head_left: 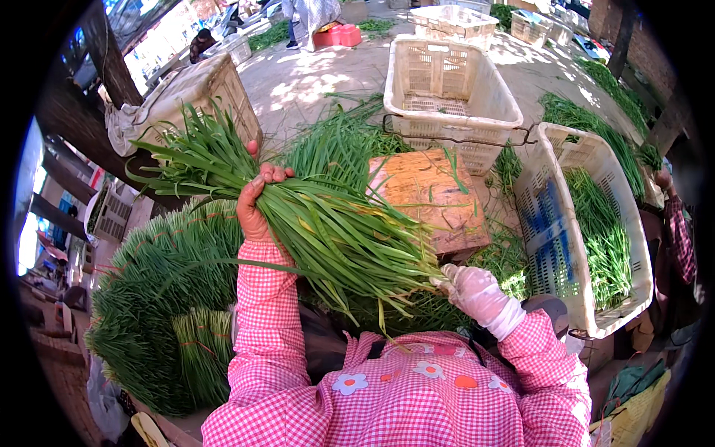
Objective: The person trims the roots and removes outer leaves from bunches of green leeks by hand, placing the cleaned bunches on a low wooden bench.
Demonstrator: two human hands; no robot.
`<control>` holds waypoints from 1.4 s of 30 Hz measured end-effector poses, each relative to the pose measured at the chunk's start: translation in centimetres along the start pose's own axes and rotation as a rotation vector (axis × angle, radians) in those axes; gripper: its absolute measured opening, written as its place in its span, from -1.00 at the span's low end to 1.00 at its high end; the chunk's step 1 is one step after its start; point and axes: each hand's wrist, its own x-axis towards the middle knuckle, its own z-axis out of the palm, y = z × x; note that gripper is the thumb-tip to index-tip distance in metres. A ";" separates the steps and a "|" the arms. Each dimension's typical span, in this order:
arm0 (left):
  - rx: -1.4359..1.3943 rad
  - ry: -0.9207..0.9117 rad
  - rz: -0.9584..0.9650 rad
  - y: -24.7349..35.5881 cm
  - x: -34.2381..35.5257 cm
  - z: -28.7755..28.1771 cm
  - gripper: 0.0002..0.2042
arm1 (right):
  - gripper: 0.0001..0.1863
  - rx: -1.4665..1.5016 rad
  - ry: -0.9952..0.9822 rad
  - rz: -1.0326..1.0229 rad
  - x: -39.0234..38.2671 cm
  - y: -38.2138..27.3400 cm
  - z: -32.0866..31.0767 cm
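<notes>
A thick bunch of garlic chives [339, 235] hangs aslant in front of me, its leafy tops at upper left and its pale stalk ends at lower right. My bare left hand [261, 194] is closed round it near the leafy end. At the stalk ends, my right hand [480, 296], in a thin whitish glove, grips the bunch; its fingertips are partly hidden. Some yellowed leaves show among the green ones. Just beyond the bunch stands a worn wooden block [436, 194] with bits of leaf on it.
Tied bundles of chives [171, 276] are stacked at my left. A white plastic crate [514, 112] stands ahead, and another crate [547, 246] with greens inside is at right. Loose leaves [335, 149] lie on the ground. Another person's sleeve [679, 238] shows at far right.
</notes>
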 end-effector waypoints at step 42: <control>-0.127 0.423 -0.297 -1.3 -3.1 -1.8 -0.45 | -0.83 0.539 -0.297 0.511 -8.5 7.6 -5.3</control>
